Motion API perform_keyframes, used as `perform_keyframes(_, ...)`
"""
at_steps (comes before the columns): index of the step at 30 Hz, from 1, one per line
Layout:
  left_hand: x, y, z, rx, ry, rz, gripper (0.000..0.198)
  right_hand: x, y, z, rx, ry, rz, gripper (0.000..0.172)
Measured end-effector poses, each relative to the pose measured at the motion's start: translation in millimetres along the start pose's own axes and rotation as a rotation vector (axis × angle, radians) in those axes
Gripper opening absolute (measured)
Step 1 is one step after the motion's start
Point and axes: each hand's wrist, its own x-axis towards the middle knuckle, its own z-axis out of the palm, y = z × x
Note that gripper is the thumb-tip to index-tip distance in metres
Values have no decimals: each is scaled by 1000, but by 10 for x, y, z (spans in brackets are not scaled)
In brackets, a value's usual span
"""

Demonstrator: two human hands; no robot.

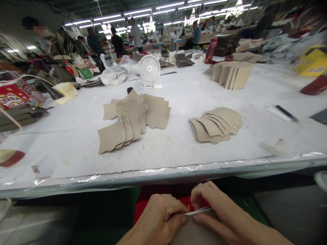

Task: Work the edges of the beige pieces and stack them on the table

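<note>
Both hands are below the near edge of the counter [158,153], in front of the wearer. Left hand [162,216]: thumb and fingers pinch the upper edge of a taupe piece [196,233]. Right hand [217,207]: thumb below the same edge, fingers curled over it, gripping just beside the left thumb. A thin white line shows along the held edge; lower part of the piece runs out of view. Red cloth [145,204] lies behind the hands.

On the counter, nearest the hands: a loose, overlapping pile of similar pieces [131,115] at left; a smaller fanned stack [217,124] at right. Farther back: pieces standing on edge in a row [233,75], right of a white fan [149,68]. Dark, slim tool [286,113] at far right, blurred; type unclear.
</note>
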Motion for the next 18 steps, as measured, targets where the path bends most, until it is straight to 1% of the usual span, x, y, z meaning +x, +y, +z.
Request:
perform_keyframes(3, -7, -18, 10, 36, 2, 19, 20, 18, 12, -33, -10, -67, -34, 8)
perform_keyframes(5, -14, -25, 10, 40, 0, 29, 21, 36, 47, -40, -29, -84, -85, 19)
perform_keyframes(8, -28, -41, 0, -2, -3, 24, 23, 27, 119, -69, -23, -64, -119, 33)
perform_keyframes(11, -47, -62, -23, -52, 9, -22, 23, -28, 187, -125, -28, -45, -118, 49)
perform_keyframes(13, -50, -66, -37, -70, 5, -50, 23, -62, 210, -157, -26, -32, -101, 56)
perform_keyframes(16, -15, -37, -34, -2, -10, -73, 22, -69, 200, -166, 28, 7, -88, 60)
perform_keyframes(18, 37, 2, -9, 74, -29, -64, 20, -53, 177, -151, 59, 24, -97, 55)
